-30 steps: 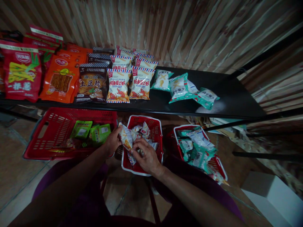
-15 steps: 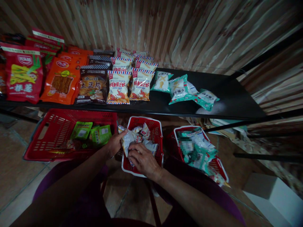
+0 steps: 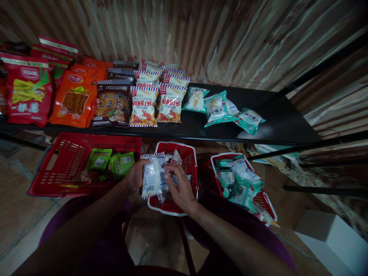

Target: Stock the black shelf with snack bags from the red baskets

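A white snack bag with striped red-and-blue edges hangs over the left part of the small middle red basket, its printed back and barcode facing up. My left hand grips its left edge, thumb on top. At the bag's right edge are the curled fingers of my right hand, thumb and fingertips closed on it. More bags of the same kind lie below in the basket, partly hidden by my hands. Matching shrimp snack bags stand in rows on the black shelf above.
To the left, a large red basket holds green packets. On the right, another red basket contains teal bags. Brown, orange and red packets line the shelf's left, with teal bags lying farther right. A white box sits lower right.
The snack bag has come up and turned flat, its back now facing me. My left hand has shifted slightly left; my right hand has moved up and right to the bag's edge.
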{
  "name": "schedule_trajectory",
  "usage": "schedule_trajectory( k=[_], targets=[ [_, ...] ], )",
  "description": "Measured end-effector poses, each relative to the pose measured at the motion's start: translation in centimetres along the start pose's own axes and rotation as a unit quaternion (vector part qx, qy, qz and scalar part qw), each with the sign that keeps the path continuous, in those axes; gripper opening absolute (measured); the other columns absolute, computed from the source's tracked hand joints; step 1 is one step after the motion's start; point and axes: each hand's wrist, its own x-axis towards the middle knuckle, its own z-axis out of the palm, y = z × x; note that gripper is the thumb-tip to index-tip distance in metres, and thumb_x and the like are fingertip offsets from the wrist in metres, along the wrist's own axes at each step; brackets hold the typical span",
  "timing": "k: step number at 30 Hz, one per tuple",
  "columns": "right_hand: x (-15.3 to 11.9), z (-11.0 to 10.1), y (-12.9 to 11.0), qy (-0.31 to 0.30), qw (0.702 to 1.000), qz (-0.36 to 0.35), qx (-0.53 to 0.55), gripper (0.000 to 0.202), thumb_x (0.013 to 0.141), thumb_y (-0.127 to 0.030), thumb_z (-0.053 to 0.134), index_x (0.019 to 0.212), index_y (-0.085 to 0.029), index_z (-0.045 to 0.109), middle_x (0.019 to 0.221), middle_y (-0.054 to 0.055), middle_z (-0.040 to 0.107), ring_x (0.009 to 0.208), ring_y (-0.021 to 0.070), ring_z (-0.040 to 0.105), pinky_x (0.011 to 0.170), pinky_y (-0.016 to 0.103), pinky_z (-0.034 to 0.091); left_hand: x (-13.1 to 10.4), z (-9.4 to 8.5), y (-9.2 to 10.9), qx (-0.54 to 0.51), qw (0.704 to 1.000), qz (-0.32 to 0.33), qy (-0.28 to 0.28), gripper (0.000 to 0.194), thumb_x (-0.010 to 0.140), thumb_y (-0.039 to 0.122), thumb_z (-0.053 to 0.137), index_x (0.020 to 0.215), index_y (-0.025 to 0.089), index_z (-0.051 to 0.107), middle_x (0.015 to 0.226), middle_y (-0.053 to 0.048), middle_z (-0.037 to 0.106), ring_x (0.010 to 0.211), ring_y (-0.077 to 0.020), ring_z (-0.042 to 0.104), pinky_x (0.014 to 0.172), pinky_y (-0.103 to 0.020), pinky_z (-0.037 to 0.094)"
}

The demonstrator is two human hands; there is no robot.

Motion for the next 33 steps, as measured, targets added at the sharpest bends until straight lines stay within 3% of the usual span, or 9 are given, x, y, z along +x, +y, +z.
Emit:
schedule_trajectory(
  k=[3,5,10,15,22,28,33],
  targets=[
    [1.0,0.0,1.2,0.050,0.978,0.170,0.114,0.030,0.082,-0.039,0.053,0.107,-0.022,0.054,0.110,0.008,0.059,0.098,0.0198,0.056,0.088,0.036,0.045,-0.2,0.0,-0.2,-0.019,0.998,-0.054,-0.037,0.034,0.074,0.027,0.046,0.097,0.008,0.063,0.076,-0.009,0.071,0.067,-0.0209,0.065,0.074,-0.034,0.050],
    [1.6,0.0,1.8,0.046,0.949,0.236,0.203,0.035,0.077,-0.044,0.059,0.103,-0.021,0.057,0.105,0.006,0.062,0.095,0.0192,0.058,0.086,0.035,0.046,-0.1,-0.2,-0.4,-0.031,0.993,-0.094,-0.063,0.037,0.073,0.026,0.048,0.100,0.006,0.063,0.074,-0.010,0.071,0.066,-0.0215,0.065,0.074,-0.034,0.049],
    [2.0,-0.1,1.7,0.024,0.874,0.321,0.364,0.033,0.063,-0.045,0.072,0.079,-0.018,0.064,0.076,0.001,0.066,0.074,0.0164,0.061,0.072,0.029,0.047,0.1,-0.7,-0.8,-0.034,0.986,-0.126,-0.104,0.038,0.073,0.025,0.050,0.102,0.005,0.062,0.075,-0.010,0.072,0.066,-0.0220,0.066,0.073,-0.034,0.048],
    [2.2,-0.4,1.0,0.065,0.839,0.377,0.388,0.033,0.052,-0.041,0.079,0.063,-0.017,0.059,0.059,-0.003,0.062,0.053,0.0099,0.055,0.053,0.022,0.042,0.1,-0.5,-0.8,-0.011,0.989,-0.120,-0.091,0.031,0.077,0.029,0.052,0.094,0.007,0.065,0.074,-0.009,0.072,0.066,-0.0210,0.066,0.072,-0.032,0.048],
    [2.5,-0.5,0.8,0.085,0.839,0.365,0.396,0.031,0.052,-0.038,0.079,0.062,-0.017,0.057,0.057,-0.004,0.060,0.051,0.0095,0.054,0.051,0.022,0.041,0.5,0.0,-1.2,0.019,0.996,-0.052,-0.072,0.032,0.079,0.032,0.052,0.095,0.009,0.066,0.078,-0.009,0.072,0.068,-0.0204,0.066,0.070,-0.031,0.049],
    [2.5,-0.5,0.6,0.068,0.850,0.351,0.388,0.029,0.054,-0.036,0.077,0.061,-0.018,0.057,0.056,-0.005,0.058,0.052,0.0104,0.053,0.054,0.023,0.041,1.1,-0.5,-1.6,0.042,0.997,-0.017,-0.058,0.035,0.072,0.038,0.061,0.091,0.010,0.067,0.074,-0.008,0.072,0.065,-0.0211,0.066,0.067,-0.031,0.048],
    [2.6,-0.4,0.7,0.069,0.860,0.348,0.367,0.028,0.053,-0.037,0.077,0.062,-0.018,0.058,0.054,-0.005,0.056,0.053,0.0105,0.051,0.054,0.023,0.039,1.7,-0.9,-1.7,0.061,0.996,0.028,-0.065,0.029,0.066,0.032,0.065,0.087,0.011,0.069,0.078,-0.008,0.073,0.072,-0.0216,0.066,0.073,-0.032,0.048]
  ],
)
